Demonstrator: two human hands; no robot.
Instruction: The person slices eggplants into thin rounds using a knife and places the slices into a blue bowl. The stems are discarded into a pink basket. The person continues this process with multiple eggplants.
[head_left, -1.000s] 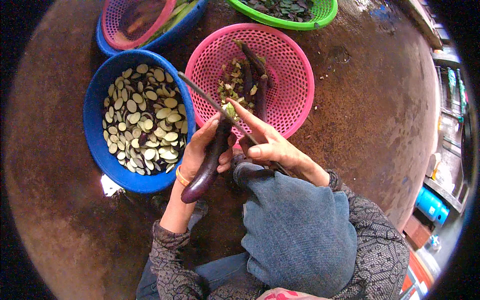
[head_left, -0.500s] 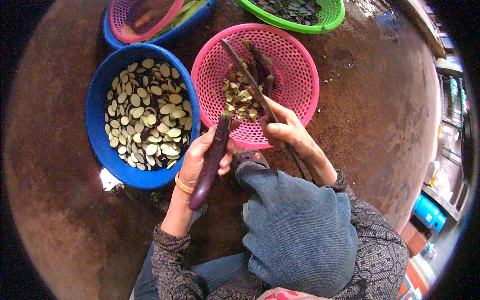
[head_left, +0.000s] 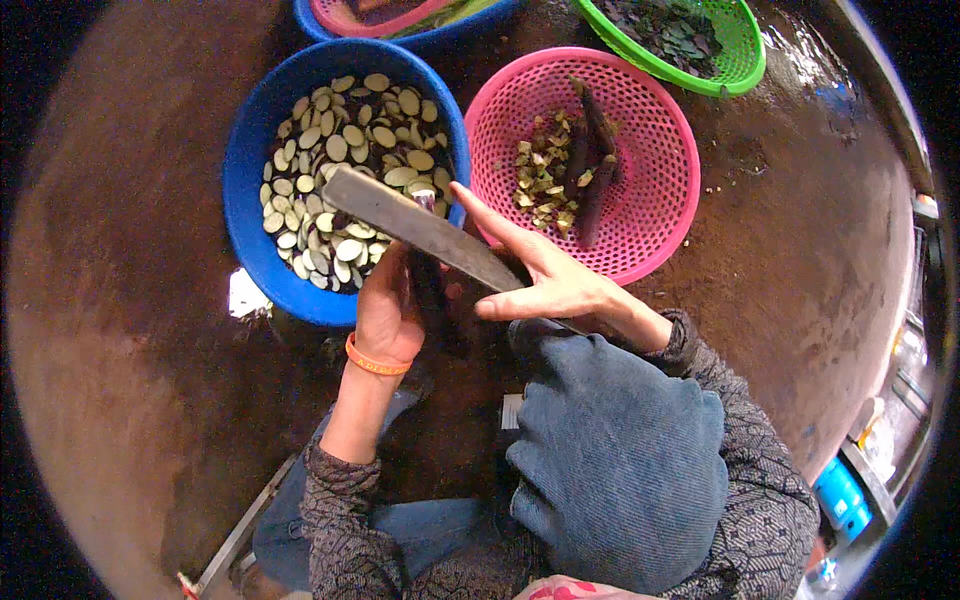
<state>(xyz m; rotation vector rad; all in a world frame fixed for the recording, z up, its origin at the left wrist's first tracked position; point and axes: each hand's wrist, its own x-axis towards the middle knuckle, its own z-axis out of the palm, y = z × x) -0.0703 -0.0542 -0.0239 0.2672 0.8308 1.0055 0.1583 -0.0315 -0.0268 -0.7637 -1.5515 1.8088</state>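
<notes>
While the left hand [head_left: 388, 312] wraps around a dark purple eggplant [head_left: 428, 290], holding it upright over the near rim of the blue basin [head_left: 262, 262], the right hand [head_left: 545, 285] grips a broad cleaver [head_left: 420, 228] with the forefinger stretched along the blade, which lies across the eggplant's top. Pale eggplant slices [head_left: 340, 150] fill the basin. Just to its right on the wet brown floor [head_left: 120, 300], a pink basket [head_left: 655, 215] holds whole eggplants and trimmings. Farther off, a green basket [head_left: 745, 60] sits at the floor's far edge.
</notes>
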